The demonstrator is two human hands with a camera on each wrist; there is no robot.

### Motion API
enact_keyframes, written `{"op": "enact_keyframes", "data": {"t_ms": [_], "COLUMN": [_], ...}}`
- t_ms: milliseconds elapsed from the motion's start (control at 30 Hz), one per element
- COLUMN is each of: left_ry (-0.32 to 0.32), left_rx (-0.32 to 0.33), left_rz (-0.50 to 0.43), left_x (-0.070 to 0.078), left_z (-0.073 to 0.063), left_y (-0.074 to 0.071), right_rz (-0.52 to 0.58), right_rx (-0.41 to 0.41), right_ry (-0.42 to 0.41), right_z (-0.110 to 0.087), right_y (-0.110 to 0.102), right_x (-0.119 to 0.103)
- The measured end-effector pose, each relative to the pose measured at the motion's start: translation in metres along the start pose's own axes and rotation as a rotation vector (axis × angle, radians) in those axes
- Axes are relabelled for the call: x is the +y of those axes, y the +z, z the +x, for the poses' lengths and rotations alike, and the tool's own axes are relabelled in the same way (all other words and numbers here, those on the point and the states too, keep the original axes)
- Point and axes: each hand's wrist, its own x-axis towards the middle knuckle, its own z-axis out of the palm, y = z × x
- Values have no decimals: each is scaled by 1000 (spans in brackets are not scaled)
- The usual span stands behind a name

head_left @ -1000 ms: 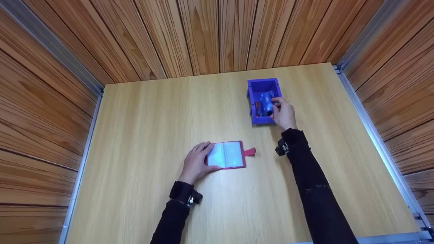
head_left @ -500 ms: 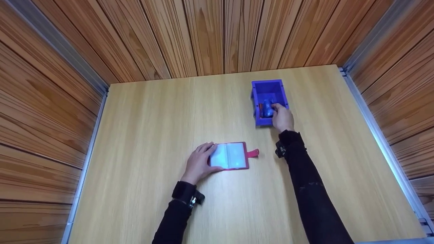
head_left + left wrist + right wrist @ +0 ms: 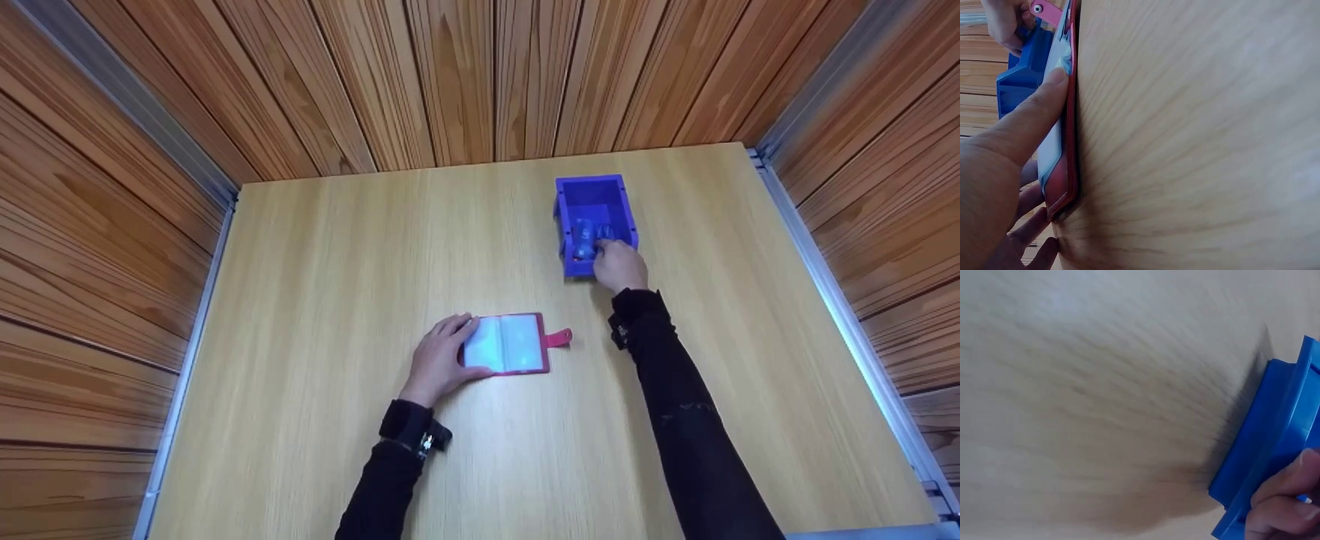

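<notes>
Left hand [image 3: 437, 360], thumb and fingers part-spread, grips unfolded red card holder [image 3: 523, 345] on table [image 3: 337, 300]; slackening could let it fold. Beyond, right hand [image 3: 621, 267], fingers bent beside glossy blue piece [image 3: 583, 237] in purple bin [image 3: 592, 193]; any hold hidden; snagging could shift bin.

Bright, fairly even light on the wood-grain tabletop [image 3: 322, 300]; pale glare across the open card holder [image 3: 504, 344]; soft shadow beside the plastic bin [image 3: 1266, 444]; wrist views duller, soft

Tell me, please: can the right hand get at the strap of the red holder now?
Probably yes: the strap sticks out uncovered, with open tabletop around it, though the right hand must first leave the bin.
</notes>
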Motion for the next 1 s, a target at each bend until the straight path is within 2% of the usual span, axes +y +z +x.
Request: {"op": "enact_keyframes", "data": {"t_ms": [233,400,500,600,700,833,900,1000], "left_ry": [-16,-28,-33,-33,-25,-4,9,4], "left_rx": [-11,-21,-20,-25,-24,6,18,8], "left_rz": [-5,2,5,2,-3,-5,-1,4], "left_x": [1,1,2,2,2,1,1,1], "left_z": [0,0,0,0,-1,-2,-2,-2], "left_y": [0,1,-1,-1,0,0,1,1], "right_rz": [37,2,19,62,71,-8,-50,-85], "right_rx": [139,249,255,189,55,-129,-177,-204], "right_ry": [-62,-239,-364,-445,-480,-515,-535,-550], "right_z": [-9,-28,-43,-59,-76,-95,-101,-106], "right_y": [2,7,11,17,27,43,50,56], "right_x": [0,-1,-5,-11,-15,-20,-21,-24]}}
